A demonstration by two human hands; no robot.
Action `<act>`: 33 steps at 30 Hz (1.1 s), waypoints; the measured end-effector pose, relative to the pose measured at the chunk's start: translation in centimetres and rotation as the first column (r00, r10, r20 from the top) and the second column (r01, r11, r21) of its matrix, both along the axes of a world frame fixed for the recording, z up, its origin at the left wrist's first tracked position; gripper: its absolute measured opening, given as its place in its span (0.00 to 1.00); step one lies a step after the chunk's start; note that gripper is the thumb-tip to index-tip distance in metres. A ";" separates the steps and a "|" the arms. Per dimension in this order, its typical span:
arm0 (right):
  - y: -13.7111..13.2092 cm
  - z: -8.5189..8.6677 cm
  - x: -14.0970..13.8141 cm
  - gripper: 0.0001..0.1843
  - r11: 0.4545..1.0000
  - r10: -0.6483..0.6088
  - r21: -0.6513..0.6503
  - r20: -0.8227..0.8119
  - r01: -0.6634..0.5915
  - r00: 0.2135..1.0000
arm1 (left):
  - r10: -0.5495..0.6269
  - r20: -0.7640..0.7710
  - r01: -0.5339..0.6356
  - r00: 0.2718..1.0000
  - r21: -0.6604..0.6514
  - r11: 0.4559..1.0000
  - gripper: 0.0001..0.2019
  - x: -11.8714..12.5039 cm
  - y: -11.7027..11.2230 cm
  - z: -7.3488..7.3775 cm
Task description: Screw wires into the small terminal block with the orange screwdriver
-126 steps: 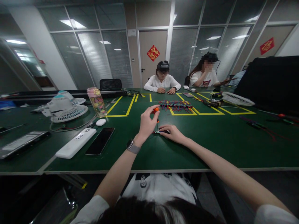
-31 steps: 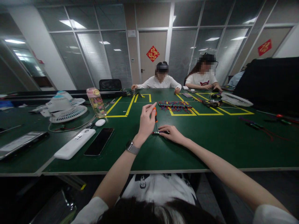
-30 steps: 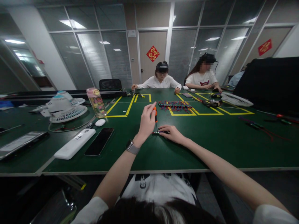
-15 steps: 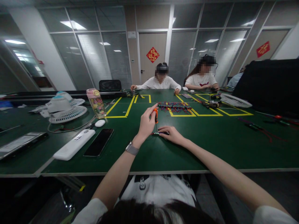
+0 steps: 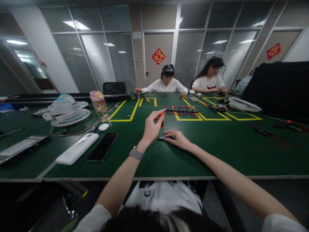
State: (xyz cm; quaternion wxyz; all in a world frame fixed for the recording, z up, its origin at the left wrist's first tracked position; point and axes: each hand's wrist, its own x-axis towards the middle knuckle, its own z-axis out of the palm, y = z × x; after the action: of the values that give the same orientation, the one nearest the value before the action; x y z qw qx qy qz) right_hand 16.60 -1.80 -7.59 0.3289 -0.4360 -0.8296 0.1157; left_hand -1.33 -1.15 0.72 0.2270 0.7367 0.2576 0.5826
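My left hand (image 5: 151, 128) pinches the orange handle of a small screwdriver (image 5: 163, 120), which stands nearly upright with its tip down on a small dark part (image 5: 165, 138) on the green table (image 5: 217, 151). My right hand (image 5: 177, 139) lies over that part and presses it to the table with closed fingers. A watch sits on my left wrist. A row of red and blue wired pieces (image 5: 181, 110) lies beyond the hands inside yellow tape lines.
To the left lie a black phone (image 5: 102, 146), a white power bank (image 5: 78, 148), a white mouse (image 5: 104, 127), a pink-capped bottle (image 5: 99, 106) and white fans (image 5: 69, 111). Two people sit at the far side. Tools and wires lie at right (image 5: 265, 130).
My left fingers have shifted their grip round the screwdriver handle between frames, and the handle sits slightly differently. My right hand and the part stay in place. The view has drifted a little.
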 end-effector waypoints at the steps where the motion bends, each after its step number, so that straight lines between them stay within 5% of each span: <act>1: 0.0 0.0 0.0 0.11 1.000 -0.001 0.000 -0.001 0.001 1.000 | 0.033 -0.009 -0.032 0.999 0.022 0.999 0.13 0.0 -0.1 0.0; 5: 0.0 0.0 -0.1 0.11 1.000 -0.009 -0.002 0.005 0.009 1.000 | 0.173 -0.042 -0.167 0.984 0.113 0.979 0.11 -0.1 -0.4 0.1; 11: 0.1 0.0 -0.1 0.11 1.000 0.004 0.003 0.007 -0.004 1.000 | -0.033 -0.025 0.035 0.999 0.084 0.996 0.15 0.2 -0.2 -0.1; 18: 0.1 0.0 -0.1 0.11 1.000 -0.005 -0.002 0.007 0.005 1.000 | 0.193 -0.044 -0.182 0.980 0.178 0.967 0.13 0.0 -0.4 0.0; 24: 0.1 0.0 -0.1 0.11 1.000 -0.003 -0.006 0.008 0.003 1.000 | 0.000 -0.029 0.003 1.000 0.122 0.993 0.16 0.1 -0.2 -0.2; 30: 0.0 0.1 -0.1 0.11 1.000 -0.009 -0.008 0.003 0.009 1.000 | 0.234 -0.031 -0.224 0.972 0.191 0.956 0.11 0.0 -0.4 -0.1; 33: -0.1 0.1 -0.1 0.11 1.000 -0.007 -0.006 0.005 0.007 1.000 | 0.114 -0.033 -0.108 0.993 0.149 0.983 0.14 -0.1 -0.3 0.1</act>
State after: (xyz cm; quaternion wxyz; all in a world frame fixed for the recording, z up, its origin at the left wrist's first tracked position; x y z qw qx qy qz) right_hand 16.48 -1.86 -7.49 0.3258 -0.4401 -0.8287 0.1160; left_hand -1.39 -1.49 0.78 0.1339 0.7476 0.2593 0.5965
